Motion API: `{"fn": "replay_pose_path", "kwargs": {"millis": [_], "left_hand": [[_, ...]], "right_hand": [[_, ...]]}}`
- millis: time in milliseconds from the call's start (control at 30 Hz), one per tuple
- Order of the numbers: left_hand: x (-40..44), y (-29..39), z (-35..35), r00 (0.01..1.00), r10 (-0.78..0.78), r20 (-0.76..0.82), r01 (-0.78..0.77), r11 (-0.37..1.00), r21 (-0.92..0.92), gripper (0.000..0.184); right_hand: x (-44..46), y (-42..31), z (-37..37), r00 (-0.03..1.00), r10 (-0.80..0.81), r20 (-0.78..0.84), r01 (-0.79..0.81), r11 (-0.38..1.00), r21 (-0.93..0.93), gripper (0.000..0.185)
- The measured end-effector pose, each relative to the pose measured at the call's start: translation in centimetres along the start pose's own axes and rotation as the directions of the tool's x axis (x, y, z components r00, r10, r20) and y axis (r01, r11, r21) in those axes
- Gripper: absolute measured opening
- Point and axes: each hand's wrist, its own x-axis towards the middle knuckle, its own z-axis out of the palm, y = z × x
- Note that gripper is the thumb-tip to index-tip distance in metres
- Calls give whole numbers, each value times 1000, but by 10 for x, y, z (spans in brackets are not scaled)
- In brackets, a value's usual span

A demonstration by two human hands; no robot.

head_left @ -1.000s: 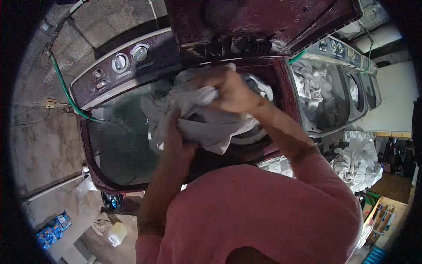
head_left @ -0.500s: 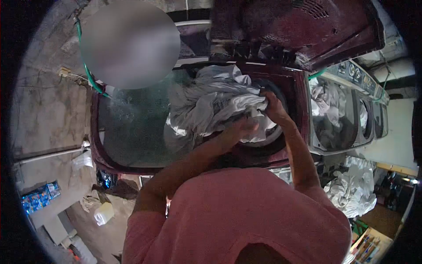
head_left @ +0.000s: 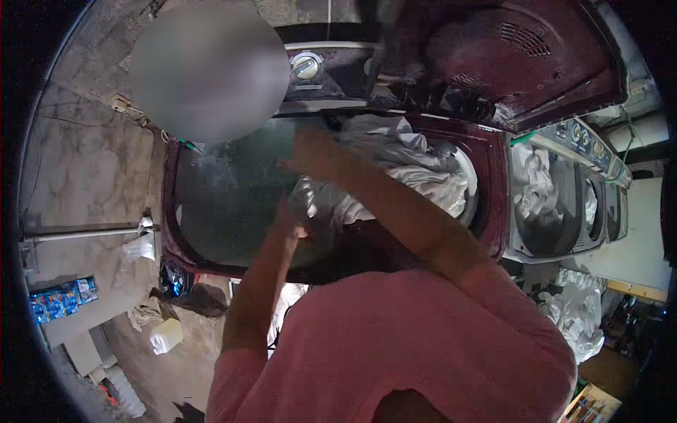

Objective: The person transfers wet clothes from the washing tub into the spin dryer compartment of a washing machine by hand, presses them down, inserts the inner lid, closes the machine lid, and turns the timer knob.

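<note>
White wet cloth (head_left: 430, 180) lies heaped over the round spin opening at the right side of a dark red twin-tub washing machine (head_left: 493, 204). My right hand (head_left: 314, 151) reaches across to the left edge of the heap, above the wash tub. It is blurred, but its fingers look stretched and apart. Lower down, my left hand (head_left: 293, 220) is over the same tub, beside a narrow pale strip of cloth (head_left: 308, 197). Motion smears its fingers, so whether it grips the strip is unclear. Cloudy water (head_left: 226, 204) fills the tub.
The machine's lid (head_left: 486, 56) stands raised behind the spin side. A control knob (head_left: 306, 66) sits on the back panel. To the right is another twin-tub machine (head_left: 543, 204) with cloth inside, and a pile of white cloth (head_left: 575, 317). A pale jug (head_left: 166, 336) stands on the floor.
Both hands have left the cloth at the spin opening and moved left, over the wash tub. The cloth heap now sits further right, and the control knob has come into view.
</note>
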Motion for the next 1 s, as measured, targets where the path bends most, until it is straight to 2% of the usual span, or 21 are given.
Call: {"fn": "replay_pose_path", "kwargs": {"millis": [33,67,100,133,167,200,233,267,300,333,367,400,433,500,567,600,733,933,1000], "left_hand": [[27,-14,-24,946,-63,317,125,976,-178,57],[29,-8,-56,792,-57,607,293,908,-298,67],[32,-9,-42,791,-50,609,287,910,-298,67],[31,-12,-9,957,-97,272,158,965,-212,66],[26,-18,28,991,-79,-110,70,994,-84,66],[22,-21,66,883,0,-469,36,997,67,66],[21,-22,84,653,126,-747,62,974,219,66],[20,-20,88,656,131,-744,55,974,220,66],[18,-20,91,700,182,-691,22,961,275,65],[14,-23,92,737,228,-636,-13,946,324,64],[10,-27,91,769,269,-580,-47,929,368,63],[7,-31,90,795,303,-525,-78,910,408,62],[6,-32,84,794,300,-529,-75,912,404,62],[6,-33,60,842,250,-477,-110,947,303,61],[6,-30,43,885,217,-411,-144,969,202,60],[2,-28,49,882,219,-418,-145,969,202,60],[-5,-11,120,796,241,-555,-40,936,349,46],[-2,-8,88,832,287,-474,-108,923,371,41],[2,-6,76,781,304,-546,-99,923,373,41]], "right_hand": [[18,11,26,999,9,-54,-16,991,-133,56],[33,23,53,994,11,-107,-39,965,-261,54],[39,26,61,994,3,-106,-32,964,-265,54],[41,29,67,1000,8,1,-8,952,-305,49],[40,32,74,994,20,111,19,941,-339,45],[39,37,80,975,35,218,50,927,-372,41],[38,41,82,947,54,318,83,912,-402,37],[39,45,79,910,77,407,116,896,-429,33],[40,50,75,866,106,489,149,878,-454,29],[31,53,75,867,107,487,151,875,-459,29],[12,55,81,959,-259,118,284,891,-354,30],[-5,55,87,796,-524,-303,441,845,-302,31],[-15,51,81,799,-521,-300,441,847,-298,31],[-37,18,35,938,-347,6,339,911,-235,37],[-49,-4,1,937,-148,316,222,951,-215,43],[-54,-1,3,935,-152,320,226,952,-208,43],[-70,18,9,887,-456,69,461,874,-155,39],[-81,8,-7,918,-355,174,384,906,-178,41],[-81,8,-7,916,-326,235,372,909,-186,45]]}}
